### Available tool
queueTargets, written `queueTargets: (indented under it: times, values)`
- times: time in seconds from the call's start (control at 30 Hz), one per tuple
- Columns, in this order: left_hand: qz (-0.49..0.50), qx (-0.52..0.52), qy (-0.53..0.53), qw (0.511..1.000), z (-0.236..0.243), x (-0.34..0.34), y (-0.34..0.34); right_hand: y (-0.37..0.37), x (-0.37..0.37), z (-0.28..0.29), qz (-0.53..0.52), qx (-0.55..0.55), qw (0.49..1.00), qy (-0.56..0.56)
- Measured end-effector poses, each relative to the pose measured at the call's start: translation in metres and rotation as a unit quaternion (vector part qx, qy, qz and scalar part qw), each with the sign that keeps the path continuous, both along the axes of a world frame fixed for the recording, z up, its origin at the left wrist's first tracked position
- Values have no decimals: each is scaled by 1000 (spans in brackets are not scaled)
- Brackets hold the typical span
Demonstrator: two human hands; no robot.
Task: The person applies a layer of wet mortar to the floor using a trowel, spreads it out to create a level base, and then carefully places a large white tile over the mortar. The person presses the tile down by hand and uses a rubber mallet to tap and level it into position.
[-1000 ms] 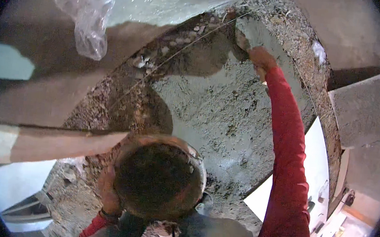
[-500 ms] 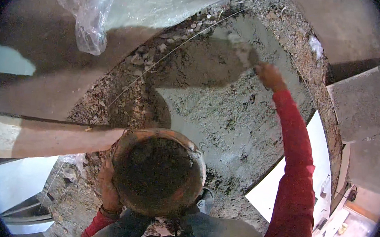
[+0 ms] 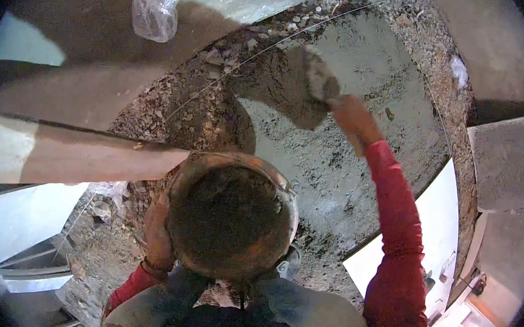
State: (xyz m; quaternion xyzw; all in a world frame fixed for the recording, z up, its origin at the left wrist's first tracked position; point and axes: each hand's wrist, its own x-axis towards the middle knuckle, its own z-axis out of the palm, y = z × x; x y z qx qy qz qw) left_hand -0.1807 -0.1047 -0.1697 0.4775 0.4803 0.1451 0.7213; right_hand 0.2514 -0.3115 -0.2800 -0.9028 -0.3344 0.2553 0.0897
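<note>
A round pan [image 3: 285,188] with a worn, dirt-stained rim rests by my knees. Dark powdery material [image 3: 225,217] lies in it. Against the pan's left side my left hand [image 3: 157,235] is pressed, steadying it with the fingers along its wall. My right hand [image 3: 355,122] reaches out over the grey wet cement [image 3: 337,171] with its fingers wrapped round a trowel [image 3: 320,81]. The trowel's blade is slightly blurred, over a shadowed part of the surface; whether it touches the cement I cannot tell.
A taut string [image 3: 253,57] runs along the cement's left border beside loose gravel [image 3: 181,86]. A wooden plank [image 3: 98,159] comes in from the left. Clear plastic sheeting [image 3: 156,14] lies at the far left, a white board [image 3: 431,211] at right, a slab [image 3: 508,162] beyond.
My right hand has drawn the trowel leftward and nearer to me over the cement. My left hand stays at the pan. The whole view has shifted a little.
</note>
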Motion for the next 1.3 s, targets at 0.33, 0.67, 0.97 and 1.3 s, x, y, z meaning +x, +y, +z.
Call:
queueTargets:
  times: [0.33,0.67,0.97,1.3]
  values:
    - [-7,-87,-125,988,3,-12,-12,29,-79,6,163,-16,977,-136]
    - [79,-108,-160,978,2,-49,-17,40,54,-11,93,-33,982,-162]
    - [61,-73,-153,984,1,-40,-20,44,-122,29,137,61,987,-50]
    - [-72,188,-42,979,17,3,-25,-62,-203,245,90,32,995,-31]
